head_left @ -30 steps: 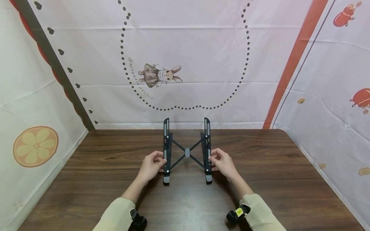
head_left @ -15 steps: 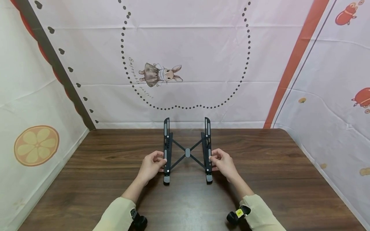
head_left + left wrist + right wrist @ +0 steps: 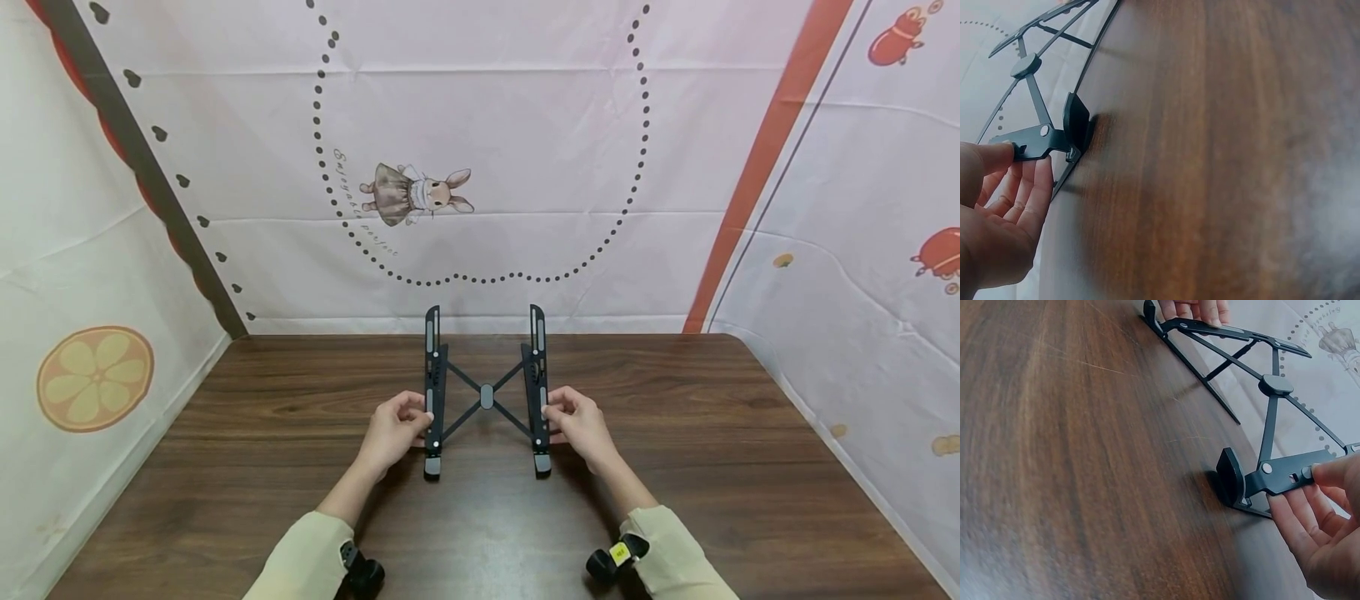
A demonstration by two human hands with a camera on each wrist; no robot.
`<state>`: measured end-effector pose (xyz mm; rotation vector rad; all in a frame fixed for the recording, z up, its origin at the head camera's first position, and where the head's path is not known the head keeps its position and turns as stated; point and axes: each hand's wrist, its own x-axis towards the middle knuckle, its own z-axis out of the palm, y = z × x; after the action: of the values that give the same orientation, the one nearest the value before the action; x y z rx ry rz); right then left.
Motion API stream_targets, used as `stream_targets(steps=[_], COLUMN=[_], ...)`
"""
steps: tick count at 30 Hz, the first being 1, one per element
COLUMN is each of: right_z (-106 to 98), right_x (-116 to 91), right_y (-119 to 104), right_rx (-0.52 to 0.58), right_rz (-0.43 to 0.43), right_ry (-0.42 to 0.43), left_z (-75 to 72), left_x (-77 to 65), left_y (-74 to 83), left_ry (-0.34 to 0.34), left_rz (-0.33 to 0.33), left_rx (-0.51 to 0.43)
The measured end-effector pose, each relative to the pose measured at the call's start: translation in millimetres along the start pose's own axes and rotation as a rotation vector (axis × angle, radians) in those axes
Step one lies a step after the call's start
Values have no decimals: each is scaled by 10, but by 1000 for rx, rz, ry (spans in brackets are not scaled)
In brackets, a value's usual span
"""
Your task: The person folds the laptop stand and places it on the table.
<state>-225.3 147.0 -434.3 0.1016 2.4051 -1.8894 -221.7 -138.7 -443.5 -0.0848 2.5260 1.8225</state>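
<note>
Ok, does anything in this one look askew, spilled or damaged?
No spill or damage shows, and the black stand between the left hand and right hand looks even. Only the rabbit print on the back cloth lies sideways, as if the cloth were hung turned.

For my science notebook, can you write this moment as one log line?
black stand: spread open | left fingers: pinching left rail | right fingers: pinching right rail | crossed bars: between rails

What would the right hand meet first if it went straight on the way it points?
The stand's right rail, which the right hand pinches; past it, probably the crossed bars, though depth is hard to judge.
</note>
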Motion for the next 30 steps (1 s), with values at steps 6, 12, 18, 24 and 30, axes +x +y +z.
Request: stream_targets(steps=[6,12,18,24,30], right_z=[9,30,54,63,71], right_x=[0,-16,-2,-4,-6], right_y=[2,-1,1,5,20], right_rx=[-2,-19,-28,-7,16], right_rz=[12,0,-8,-8,-11], right_ry=[9,30,42,30,23], left_z=[9,14,18,23,30], left_x=[-7,2,9,-2,-12], left_y=[-4,-11,-15,-7,-5], left_ry=[5,17,16,16,7], left_rz=[-3,-4,1,12,13], left_rx=[-11,-13,-21,-28,-36])
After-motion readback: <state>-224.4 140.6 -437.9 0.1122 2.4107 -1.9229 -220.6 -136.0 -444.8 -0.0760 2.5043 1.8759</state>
